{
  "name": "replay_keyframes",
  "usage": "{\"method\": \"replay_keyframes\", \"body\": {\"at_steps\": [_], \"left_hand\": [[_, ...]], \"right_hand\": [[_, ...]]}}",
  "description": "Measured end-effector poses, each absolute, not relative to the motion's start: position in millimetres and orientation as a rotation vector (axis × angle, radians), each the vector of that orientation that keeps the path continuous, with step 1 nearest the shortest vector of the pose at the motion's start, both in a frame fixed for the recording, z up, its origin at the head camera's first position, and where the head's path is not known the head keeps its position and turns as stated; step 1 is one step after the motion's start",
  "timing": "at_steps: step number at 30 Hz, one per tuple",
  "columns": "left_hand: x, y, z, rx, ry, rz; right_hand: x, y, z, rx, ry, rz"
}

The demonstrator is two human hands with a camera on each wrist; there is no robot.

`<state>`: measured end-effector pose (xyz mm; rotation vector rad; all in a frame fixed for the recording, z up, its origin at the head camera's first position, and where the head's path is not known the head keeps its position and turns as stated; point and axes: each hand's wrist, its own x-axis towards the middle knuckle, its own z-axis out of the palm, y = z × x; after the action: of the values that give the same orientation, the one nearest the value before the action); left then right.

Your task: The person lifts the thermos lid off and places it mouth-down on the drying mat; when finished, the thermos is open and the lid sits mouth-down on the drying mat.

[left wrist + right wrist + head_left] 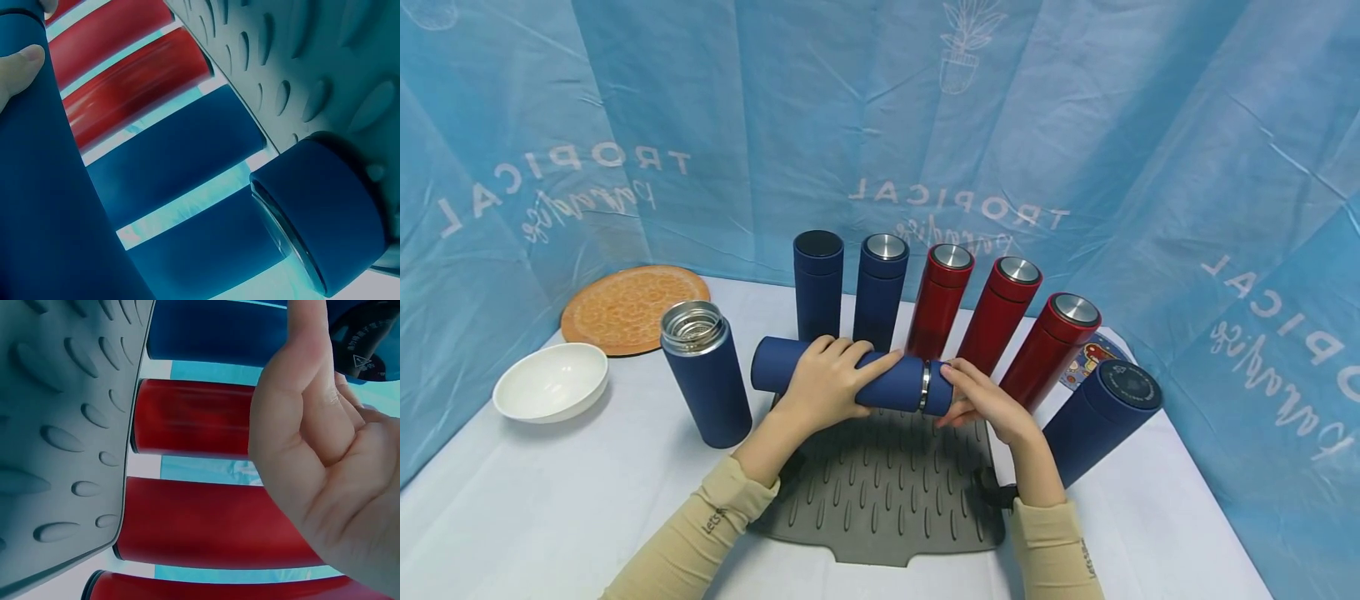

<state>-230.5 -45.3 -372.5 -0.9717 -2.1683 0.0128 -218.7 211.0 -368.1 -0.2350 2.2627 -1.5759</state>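
Sleeves: tan cuffs, nearest the camera, flank the near end of the mat on a white table.
Flask: blue, held level above the mat's far edge.
Left hand: fingers curled over the body.
Right hand: thumb and fingers pinching the cap at the right end.
Ring: bare steel between body and cap suggests a cap being twisted, on or off cannot be told.
Next move: likely calls for a firm left hold and the cap turned square.
Line-up: blue flasks and red flasks stand beyond the mat; an open flask, left of it.
Left wrist view: loose cap on the mat, hidden from the head view.
Right wrist view: white print on the held cap's black end, unseen from the head.
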Motion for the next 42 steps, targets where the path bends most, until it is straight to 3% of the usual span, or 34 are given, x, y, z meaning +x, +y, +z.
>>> {"method": "replay_keyframes", "body": {"at_steps": [23,42], "left_hand": [[-230.2,-47.4,-371.3,-0.947,-2.179,-0.021],[-240.2,-54.9,-372.9,-0.692,-2.068,-0.312]], "right_hand": [[-217.6,226.6,-368.4,-0.469,2.132,-1.735],[-217.2,230.5,-362.3,-0.324,2.202,-1.902]]}}
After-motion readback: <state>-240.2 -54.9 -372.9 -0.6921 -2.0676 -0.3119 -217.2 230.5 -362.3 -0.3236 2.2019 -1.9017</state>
